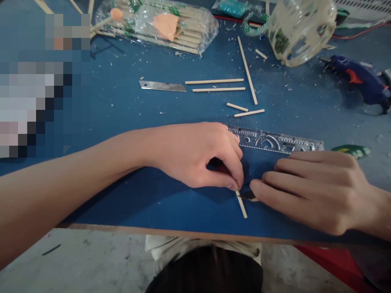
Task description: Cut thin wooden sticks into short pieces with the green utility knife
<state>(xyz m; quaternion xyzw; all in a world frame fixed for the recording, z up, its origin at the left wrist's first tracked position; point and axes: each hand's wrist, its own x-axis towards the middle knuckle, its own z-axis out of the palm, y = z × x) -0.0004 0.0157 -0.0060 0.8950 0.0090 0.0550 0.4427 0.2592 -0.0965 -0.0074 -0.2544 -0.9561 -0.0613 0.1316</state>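
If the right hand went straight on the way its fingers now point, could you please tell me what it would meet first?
Most likely the left hand, whose fingertips pinch a thin stick just ahead of the right hand, though depth is unclear.

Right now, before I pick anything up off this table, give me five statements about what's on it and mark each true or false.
1. The left hand pinches a thin stick. True.

2. The glue gun lies at the far left of the table. False: the glue gun is on the right side.

3. A loose blade lies to the left of two roughly parallel sticks. True.

4. The ruler is opaque wood. False: the ruler is see-through, with cut-out shapes.

5. The right hand is stretched out over the plastic bag. False: it is near the pinched stick, with a small dark piece at its fingertips; the plastic bag lies at the back of the table.
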